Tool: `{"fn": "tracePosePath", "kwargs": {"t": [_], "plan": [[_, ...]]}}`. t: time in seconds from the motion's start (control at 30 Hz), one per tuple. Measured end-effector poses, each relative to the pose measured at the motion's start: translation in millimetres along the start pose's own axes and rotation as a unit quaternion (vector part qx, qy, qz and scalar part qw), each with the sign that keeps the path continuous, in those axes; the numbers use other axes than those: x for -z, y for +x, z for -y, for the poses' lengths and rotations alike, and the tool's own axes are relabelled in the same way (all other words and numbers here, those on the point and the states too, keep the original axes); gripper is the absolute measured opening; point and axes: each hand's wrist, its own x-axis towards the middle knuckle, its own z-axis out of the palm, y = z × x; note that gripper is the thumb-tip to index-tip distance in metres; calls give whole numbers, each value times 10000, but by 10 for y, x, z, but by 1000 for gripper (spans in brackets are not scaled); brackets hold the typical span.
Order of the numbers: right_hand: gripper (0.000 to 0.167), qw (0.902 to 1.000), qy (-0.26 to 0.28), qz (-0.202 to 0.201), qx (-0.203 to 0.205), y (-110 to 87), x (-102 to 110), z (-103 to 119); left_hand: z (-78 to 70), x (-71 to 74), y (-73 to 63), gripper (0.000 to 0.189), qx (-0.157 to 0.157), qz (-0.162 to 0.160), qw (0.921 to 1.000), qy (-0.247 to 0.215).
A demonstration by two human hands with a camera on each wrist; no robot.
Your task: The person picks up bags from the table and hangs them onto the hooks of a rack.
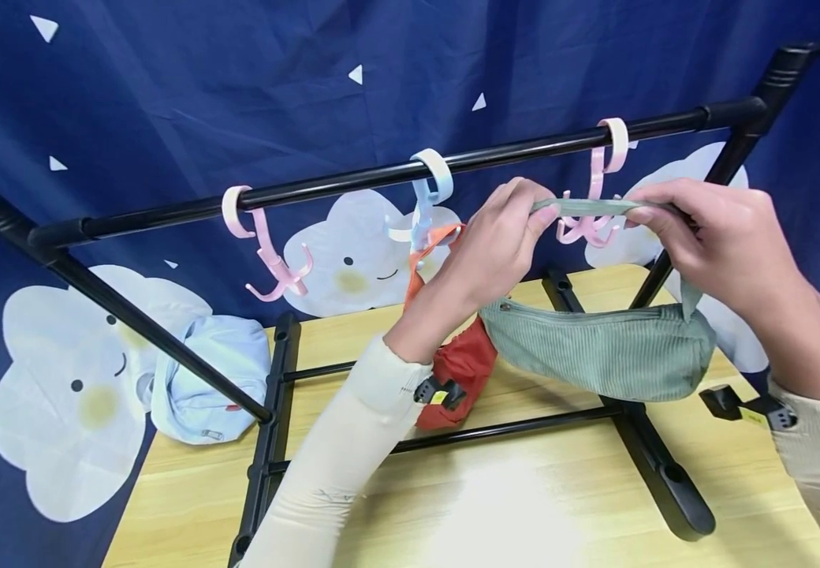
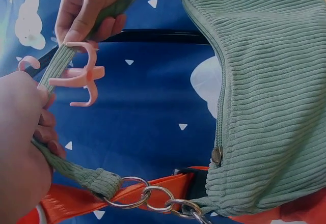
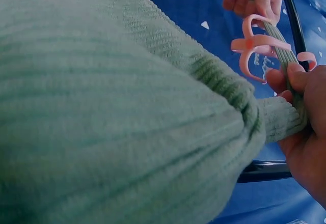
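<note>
A green corduroy shoulder bag [image 1: 605, 351] hangs by its strap [image 1: 587, 207] between both hands. My left hand [image 1: 502, 233] pinches the strap at one side, and my right hand [image 1: 708, 237] pinches it at the other, so the stretch between them is taut. Right behind that stretch is a pink multi-prong hook [image 1: 587, 229], hung on the black rail [image 1: 523, 150]. In the left wrist view the strap overlaps the prongs of the pink hook [image 2: 84, 75]. Metal rings [image 2: 158, 197] join one strap end to the bag. The right wrist view is mostly filled by the bag's side [image 3: 117, 112].
A red bag [image 1: 463, 371] with an orange strap hangs from the blue hook [image 1: 423, 205] mid-rail. Another pink hook [image 1: 275, 260] hangs at the left. A light blue bag [image 1: 214, 379] lies at the table's left, beside the rack's black base [image 1: 268, 442] on the wooden table [image 1: 495, 505].
</note>
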Motion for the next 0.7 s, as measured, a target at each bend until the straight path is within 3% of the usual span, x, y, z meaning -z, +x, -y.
{"fn": "tracePosePath", "kwargs": {"t": [0.47, 0.7], "plan": [[60, 9991, 174, 40, -388, -154, -85, -3, 49, -138, -82, 22, 43, 61, 9998, -198], [68, 9983, 422, -109, -388, -204, -107, 47, 47, -213, -115, 23, 132, 313, 9993, -148]]}}
